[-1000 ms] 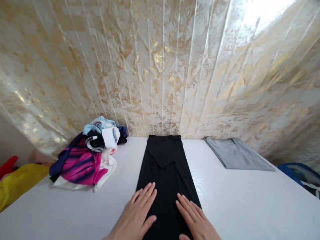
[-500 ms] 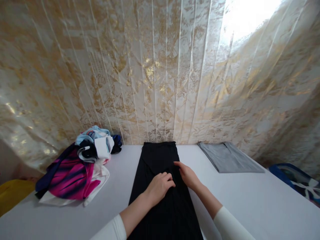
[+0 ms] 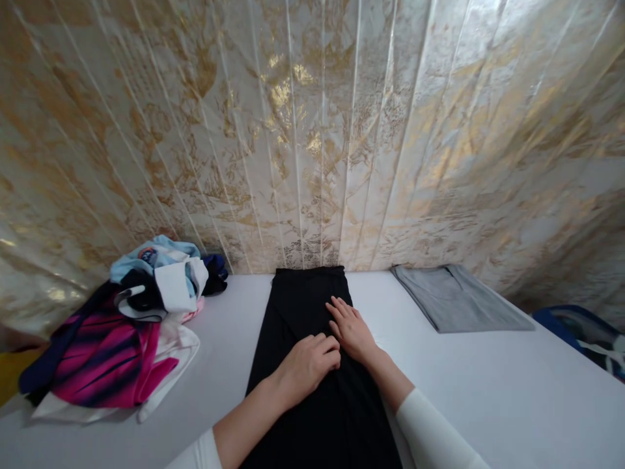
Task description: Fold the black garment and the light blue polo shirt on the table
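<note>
Head view, hands (image 3: 306, 366) (image 3: 352, 331) on black garment (image 3: 312, 299), small badge (image 3: 146, 254) illegible

Three lots of cloth are borne by a white, slightly glossy worktop (image 3: 488, 391). Its middle is covered by a long black garment (image 3: 317, 417), laid out lengthwise from the far edge. To the right, a grey garment (image 3: 461, 299) is laid flat. The left is taken up by a loose heap of clothes (image 3: 107, 352), pink, white, navy and light blue.
</note>
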Tool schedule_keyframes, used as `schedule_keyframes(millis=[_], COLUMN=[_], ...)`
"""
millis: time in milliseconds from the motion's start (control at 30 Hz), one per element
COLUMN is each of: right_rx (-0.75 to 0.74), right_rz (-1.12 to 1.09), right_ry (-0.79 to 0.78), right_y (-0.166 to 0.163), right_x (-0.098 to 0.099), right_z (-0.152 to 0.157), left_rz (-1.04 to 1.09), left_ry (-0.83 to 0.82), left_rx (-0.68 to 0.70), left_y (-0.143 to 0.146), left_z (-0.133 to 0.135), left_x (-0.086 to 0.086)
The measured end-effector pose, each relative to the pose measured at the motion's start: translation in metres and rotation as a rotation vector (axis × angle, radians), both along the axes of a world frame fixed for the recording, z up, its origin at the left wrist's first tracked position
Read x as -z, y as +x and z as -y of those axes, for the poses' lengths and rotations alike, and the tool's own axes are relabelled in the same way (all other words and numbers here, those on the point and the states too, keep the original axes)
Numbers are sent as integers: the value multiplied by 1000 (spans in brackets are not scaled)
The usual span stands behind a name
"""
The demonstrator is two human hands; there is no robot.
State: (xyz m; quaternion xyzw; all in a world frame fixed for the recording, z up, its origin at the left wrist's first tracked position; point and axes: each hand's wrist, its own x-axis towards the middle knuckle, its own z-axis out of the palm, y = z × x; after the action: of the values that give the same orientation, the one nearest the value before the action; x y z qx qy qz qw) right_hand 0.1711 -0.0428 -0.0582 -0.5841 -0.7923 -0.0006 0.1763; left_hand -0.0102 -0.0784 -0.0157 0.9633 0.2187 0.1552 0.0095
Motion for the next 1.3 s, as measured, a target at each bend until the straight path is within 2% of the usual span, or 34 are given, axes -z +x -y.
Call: schedule_keyframes(millis=[200, 567, 800, 1033, 1300], right_rx=[38, 33, 63, 90, 121], right_rz=[90, 117, 95, 103, 104], right_ry=[-49, -47, -43, -64, -79], right_y=[-3, -3, -2, -3, 2], right_x=[-5, -5, -1, 0, 1], right_z=[1, 2, 0, 0, -13], left_rz=[-25, -45, 35, 38, -28], left_ry=[9, 127, 69, 13, -38], left_rx=[58, 106, 164, 96, 108], left_y=[-9, 4, -7, -11, -11], left_z=[6, 14, 16, 32, 55], left_x=[0, 0, -1, 8, -4])
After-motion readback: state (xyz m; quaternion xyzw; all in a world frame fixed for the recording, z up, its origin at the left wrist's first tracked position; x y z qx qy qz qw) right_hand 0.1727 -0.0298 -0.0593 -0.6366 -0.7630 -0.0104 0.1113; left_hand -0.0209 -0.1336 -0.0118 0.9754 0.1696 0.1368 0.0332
